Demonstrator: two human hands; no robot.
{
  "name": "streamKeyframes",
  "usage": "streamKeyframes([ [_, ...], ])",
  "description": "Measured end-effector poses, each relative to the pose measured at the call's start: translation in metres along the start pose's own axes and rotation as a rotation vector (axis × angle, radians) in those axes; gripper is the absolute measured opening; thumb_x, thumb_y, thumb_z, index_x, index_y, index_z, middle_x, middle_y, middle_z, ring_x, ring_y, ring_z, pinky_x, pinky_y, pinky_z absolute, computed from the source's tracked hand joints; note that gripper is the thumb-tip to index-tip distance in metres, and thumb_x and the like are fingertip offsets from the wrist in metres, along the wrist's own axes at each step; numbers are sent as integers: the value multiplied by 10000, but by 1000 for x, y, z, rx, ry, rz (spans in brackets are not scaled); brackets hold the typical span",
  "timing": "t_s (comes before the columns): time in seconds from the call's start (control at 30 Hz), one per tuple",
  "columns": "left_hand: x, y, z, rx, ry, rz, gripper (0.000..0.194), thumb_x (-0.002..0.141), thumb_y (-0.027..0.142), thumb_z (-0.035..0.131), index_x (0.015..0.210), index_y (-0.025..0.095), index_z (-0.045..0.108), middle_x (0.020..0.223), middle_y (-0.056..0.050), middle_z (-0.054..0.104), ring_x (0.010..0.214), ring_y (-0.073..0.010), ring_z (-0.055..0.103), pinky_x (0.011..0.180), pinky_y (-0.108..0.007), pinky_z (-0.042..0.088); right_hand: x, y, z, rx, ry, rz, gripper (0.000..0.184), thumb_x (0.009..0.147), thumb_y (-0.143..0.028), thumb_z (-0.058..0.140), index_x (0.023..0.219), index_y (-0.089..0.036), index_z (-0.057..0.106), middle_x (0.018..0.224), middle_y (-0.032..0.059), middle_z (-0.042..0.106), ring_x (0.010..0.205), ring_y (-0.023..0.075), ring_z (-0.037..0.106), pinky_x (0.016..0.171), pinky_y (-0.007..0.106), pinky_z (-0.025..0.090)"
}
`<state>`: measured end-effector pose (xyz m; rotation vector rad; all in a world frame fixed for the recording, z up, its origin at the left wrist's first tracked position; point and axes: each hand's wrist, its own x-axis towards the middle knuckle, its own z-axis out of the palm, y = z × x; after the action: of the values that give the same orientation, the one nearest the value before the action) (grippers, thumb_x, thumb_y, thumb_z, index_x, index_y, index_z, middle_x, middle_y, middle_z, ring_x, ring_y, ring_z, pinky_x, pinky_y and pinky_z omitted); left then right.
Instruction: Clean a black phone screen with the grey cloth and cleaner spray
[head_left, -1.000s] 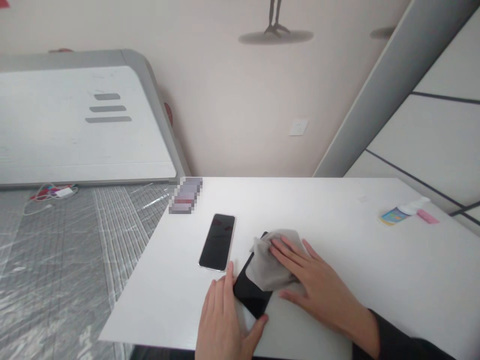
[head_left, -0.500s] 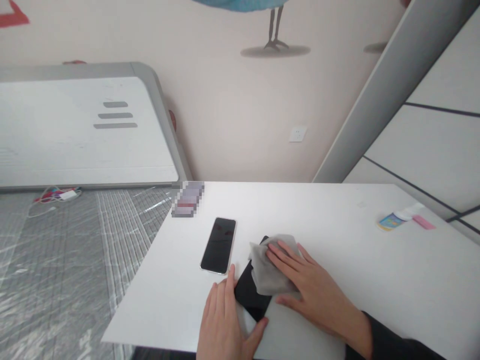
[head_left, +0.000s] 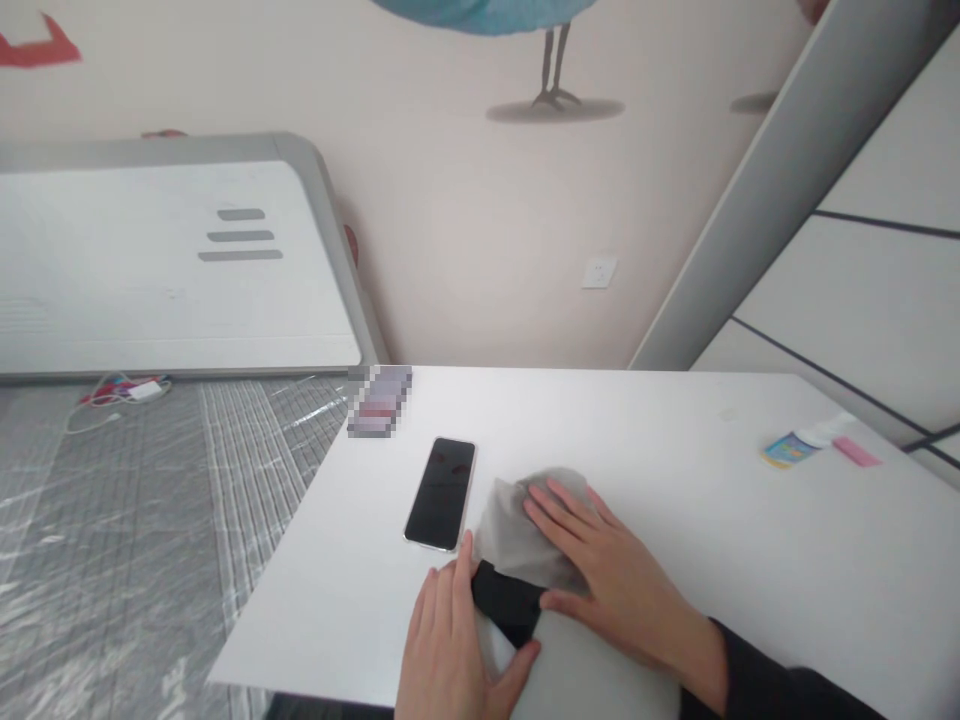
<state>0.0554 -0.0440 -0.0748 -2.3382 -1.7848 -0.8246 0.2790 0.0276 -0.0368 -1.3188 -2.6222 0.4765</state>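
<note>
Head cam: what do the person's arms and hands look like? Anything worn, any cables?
Both are bare human hands: the bare left hand and the bare right hand, with slim fingers and no gloves, rings or cables visible. The right forearm wears a black long sleeve ending at the wrist. No left sleeve is in view.

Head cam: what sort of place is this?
Probably an indoor room in a home or small studio, not a lab or factory: a bird mural and a wall socket on the wall, plus plastic sheeting beside a white table.
</note>
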Motion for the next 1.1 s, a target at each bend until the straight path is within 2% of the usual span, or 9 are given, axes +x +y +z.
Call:
streamKeyframes([
  [0.1,-2,-1,2,22,-4,1,1033,787,353,730,1615,89,172,1314,-189,683,1104,-319,700,900,-424,598,6,-22,19,37,-30,-197,953,914,-751,570,1643,-230,245,1668,97,334,1550,338,324,1283,576,246],
  [0.23,-3,-2,2,-25,-85,-56,1069,721,236,703,1622,97,146,1273,-173,694,1101,-313,697,918,-417,596,-32,-23,31,12,23,-401,728,1039,-554,520,1647,-326,191,1550,2,530,1424,232,533,1236,419,385],
  [0.33,-1,0,0,-52,-115,-64,1067,725,256,740,1618,102,176,1249,-169,694,1126,-326,686,927,-427,597,-44,2,12,3,35,-305,881,942,-704,576,1646,-330,200,1591,27,477,1441,272,513,1262,474,336],
  [0.5,0,2,-1,-63,-43,-63,1037,794,355,764,1624,137,181,1251,-152,686,1121,-317,689,925,-442,602,-1,2,-2,-31,13,-44,942,890,-803,542,1616,-237,343,1655,112,370,1541,367,334,1264,641,242],
  [0.57,-1,0,1,-63,-34,-28,1058,782,307,742,1635,150,136,1287,-155,675,1112,-309,691,919,-441,602,4,-16,9,-8,-7,-159,937,893,-783,565,1618,-229,352,1650,103,378,1535,352,353,1270,594,274],
  [0.7,-3,-4,5,-64,-62,-28,1114,699,198,696,1637,132,100,1233,-148,692,1082,-308,693,894,-439,598,-25,-28,24,-27,-16,-430,562,1064,-517,492,1572,-282,445,1526,18,556,1429,225,528,1229,405,395],
  [0.8,-1,-4,5,-61,-60,-28,1098,707,266,749,1623,113,164,1202,-153,698,1078,-325,687,884,-448,592,-38,-5,8,-21,4,-306,777,969,-687,546,1611,-288,363,1582,47,481,1449,270,503,1239,476,374],
  [0.97,1,-4,5,-56,-33,-47,1046,751,369,793,1603,125,238,1197,-147,701,1076,-323,694,904,-445,593,1,4,-7,-34,14,15,891,927,-785,496,1606,-224,362,1650,113,358,1536,372,341,1240,687,251],
  [1.1,-2,-10,8,-37,-58,-7,1090,738,321,776,1621,132,165,1270,-166,687,1082,-324,698,899,-442,596,0,-24,24,11,10,-279,844,984,-668,536,1649,-250,229,1642,65,386,1524,285,388,1284,528,278],
])
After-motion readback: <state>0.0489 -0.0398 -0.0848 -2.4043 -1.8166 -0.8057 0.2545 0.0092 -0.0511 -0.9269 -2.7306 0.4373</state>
